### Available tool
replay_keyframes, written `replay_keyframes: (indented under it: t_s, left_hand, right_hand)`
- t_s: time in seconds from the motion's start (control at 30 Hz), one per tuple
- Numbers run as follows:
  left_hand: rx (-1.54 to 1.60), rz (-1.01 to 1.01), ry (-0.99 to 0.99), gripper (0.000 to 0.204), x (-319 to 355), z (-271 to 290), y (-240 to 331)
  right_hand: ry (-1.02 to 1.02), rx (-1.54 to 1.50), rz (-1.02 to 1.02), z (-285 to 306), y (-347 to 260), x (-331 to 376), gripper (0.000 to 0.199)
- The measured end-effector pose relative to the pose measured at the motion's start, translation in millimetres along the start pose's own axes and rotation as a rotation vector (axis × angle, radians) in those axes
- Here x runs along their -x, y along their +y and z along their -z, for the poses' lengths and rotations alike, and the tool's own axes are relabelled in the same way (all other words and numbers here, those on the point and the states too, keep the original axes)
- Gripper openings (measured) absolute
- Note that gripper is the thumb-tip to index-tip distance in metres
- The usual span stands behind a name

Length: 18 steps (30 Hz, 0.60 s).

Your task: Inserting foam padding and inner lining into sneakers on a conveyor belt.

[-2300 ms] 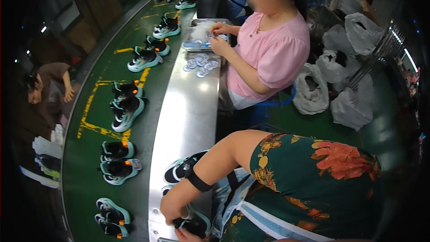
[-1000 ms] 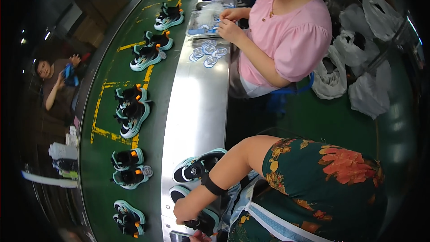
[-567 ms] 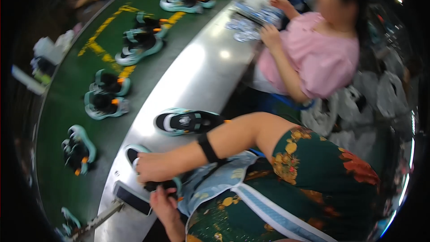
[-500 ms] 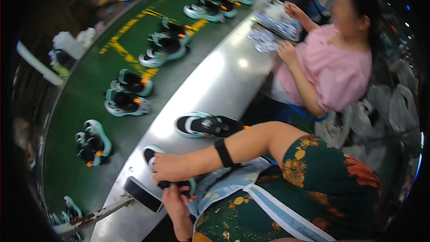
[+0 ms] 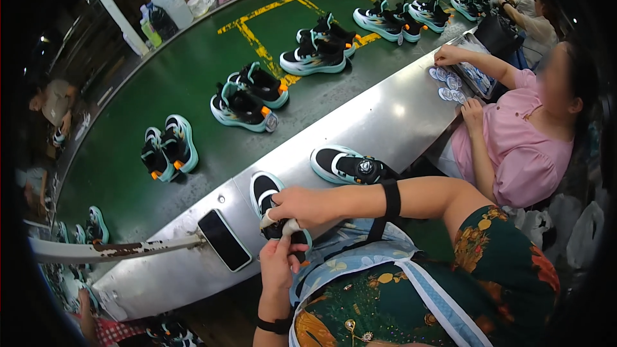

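A black and white sneaker [image 5: 264,187] with a teal sole lies toe outward at the metal table's near edge. My right hand [image 5: 303,206] is closed over its upper, fingers bent down onto the lacing area. Below it, my left hand [image 5: 277,262] pinches at the shoe's opening, its fingertips close to the right hand's. Pale covers show on some fingertips. The hands hide the exact spot they grip. Just beyond my right forearm, a matching sneaker [image 5: 344,166] with a round dial on its tongue rests on the metal.
A phone [image 5: 224,239] lies left of my hands, beside a chipped metal bar [image 5: 122,249]. Pairs of sneakers [image 5: 247,97] line the green belt [image 5: 212,154]. At right a person in pink [image 5: 514,135] handles round discs [image 5: 452,85] near a tray. Bottles [image 5: 172,5] stand beyond the belt.
The view has swung, so the table, shoes and hands appear farther right. Both hands stay at the same sneaker, the left now with fingertips up near the right's. The neighbour's arm has reached toward the discs.
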<state>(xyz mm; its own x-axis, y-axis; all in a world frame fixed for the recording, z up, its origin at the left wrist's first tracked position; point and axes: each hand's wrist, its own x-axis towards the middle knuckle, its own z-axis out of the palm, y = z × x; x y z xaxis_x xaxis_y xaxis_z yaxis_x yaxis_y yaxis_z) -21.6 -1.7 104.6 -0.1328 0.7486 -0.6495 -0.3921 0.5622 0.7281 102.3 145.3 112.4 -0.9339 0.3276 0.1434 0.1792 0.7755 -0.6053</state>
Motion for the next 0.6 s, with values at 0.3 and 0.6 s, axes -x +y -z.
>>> replay_keyframes:
  t_s: [0.3,0.6]
  left_hand:
    - [0.077,0.004,-0.066,0.025,-3,-2,5]
    - [0.038,-0.004,-0.051,0.027,19,27,-8]
  right_hand:
    - [0.046,0.057,-0.056,7,-8,-9,0.022]
    - [0.233,0.244,0.012,-32,-46,-16,0.022]
